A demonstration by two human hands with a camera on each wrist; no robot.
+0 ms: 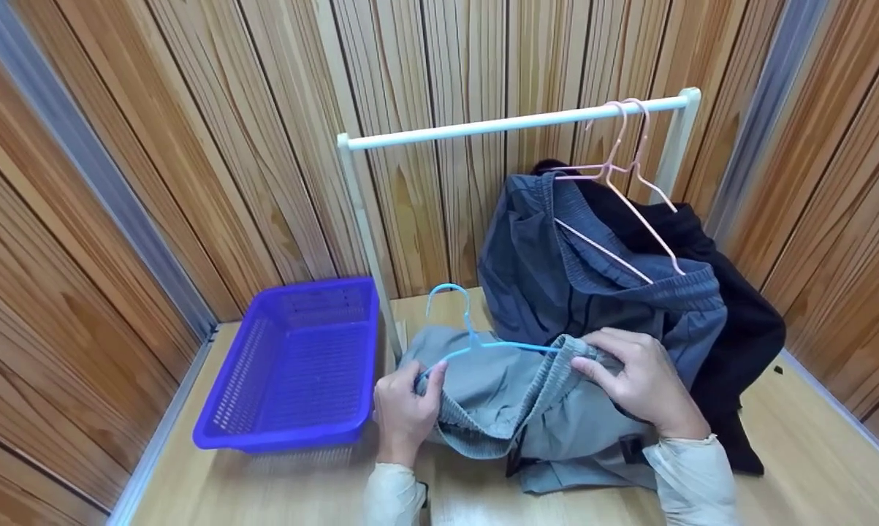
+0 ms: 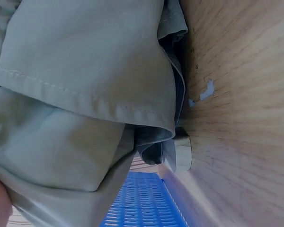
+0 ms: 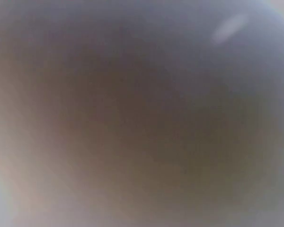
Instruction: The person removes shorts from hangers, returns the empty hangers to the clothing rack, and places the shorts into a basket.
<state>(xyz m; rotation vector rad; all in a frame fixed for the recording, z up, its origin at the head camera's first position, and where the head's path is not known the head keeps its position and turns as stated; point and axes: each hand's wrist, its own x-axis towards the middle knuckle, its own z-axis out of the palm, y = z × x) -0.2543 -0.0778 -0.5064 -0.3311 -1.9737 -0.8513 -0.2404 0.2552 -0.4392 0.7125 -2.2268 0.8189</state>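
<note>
our left hand grips the pants at left, our right hand pinches them at right; the hanger spans left to right between.

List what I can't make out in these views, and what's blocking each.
Head: the end of the blue hanger by the right hand, hidden by the gray garment.
Head: much of the black garment, hidden behind the dark blue garment.
Left wrist: part of the basket, cut off by the bottom edge and covered by the gray garment.
Right wrist: everything, lost to blur.
</note>
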